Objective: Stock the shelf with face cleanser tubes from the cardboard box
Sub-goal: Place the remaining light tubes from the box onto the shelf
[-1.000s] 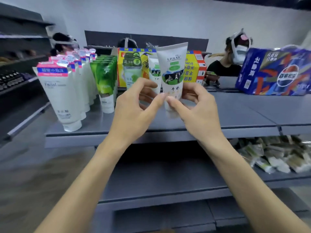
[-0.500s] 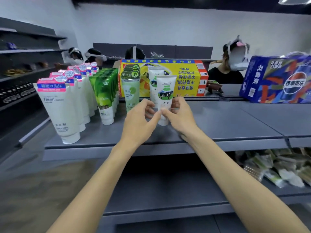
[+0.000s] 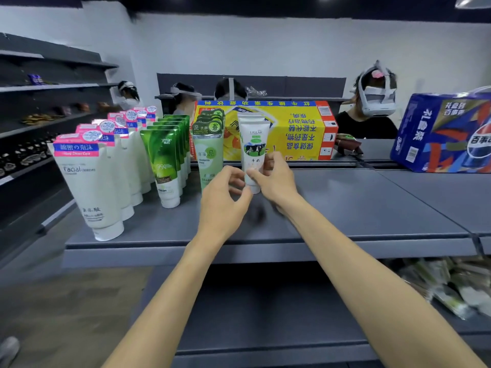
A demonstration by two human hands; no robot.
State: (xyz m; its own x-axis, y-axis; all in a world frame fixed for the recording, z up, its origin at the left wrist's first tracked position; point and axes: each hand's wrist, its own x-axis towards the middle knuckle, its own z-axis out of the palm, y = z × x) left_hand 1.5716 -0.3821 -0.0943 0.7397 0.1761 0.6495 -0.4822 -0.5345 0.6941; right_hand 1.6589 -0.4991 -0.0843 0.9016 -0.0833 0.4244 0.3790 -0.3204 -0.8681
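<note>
A white cleanser tube with a cow picture (image 3: 254, 147) stands cap-down on the grey top shelf (image 3: 372, 208), at the front of a short row of like tubes. My right hand (image 3: 276, 181) holds its lower part with thumb and fingers round it. My left hand (image 3: 225, 197) touches the tube's base from the left, fingers curled toward it. Left of it stand rows of pale green seaweed tubes (image 3: 210, 155), dark green tubes (image 3: 164, 166) and white tubes with pink and blue tops (image 3: 90, 187). No cardboard box of tubes shows.
A yellow carton (image 3: 295, 128) lies behind the rows. A blue Pepsi case (image 3: 446, 131) sits at the right. People with headsets stand beyond the shelf. Lower shelves (image 3: 265, 314) run below, with packets (image 3: 446, 285) at the right. Dark shelving lines the left wall.
Both hands carried the cow tube from mid-air, forward and down onto the shelf, into line with the like tubes behind it. The view has risen a little.
</note>
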